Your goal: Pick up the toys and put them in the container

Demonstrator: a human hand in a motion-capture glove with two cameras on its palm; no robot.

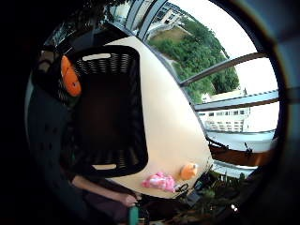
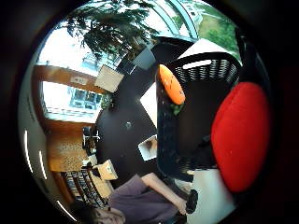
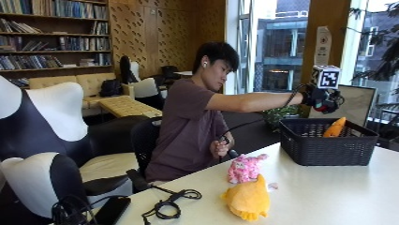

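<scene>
Hand (image 3: 321, 99) above basket (image 3: 327, 149), grip grasping red toy (image 2: 240, 137). Orange toy (image 3: 335, 127) already inside, leaning on rim. Pink toy (image 3: 244, 168) and yellow toy (image 3: 249, 199) on worktop (image 3: 349, 192), 8 o'clock of basket. Risk: off-centre release bounces toy off rim.

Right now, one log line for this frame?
right hand: holds red toy above basket | in basket: orange toy | on table: pink toy, yellow toy
</scene>
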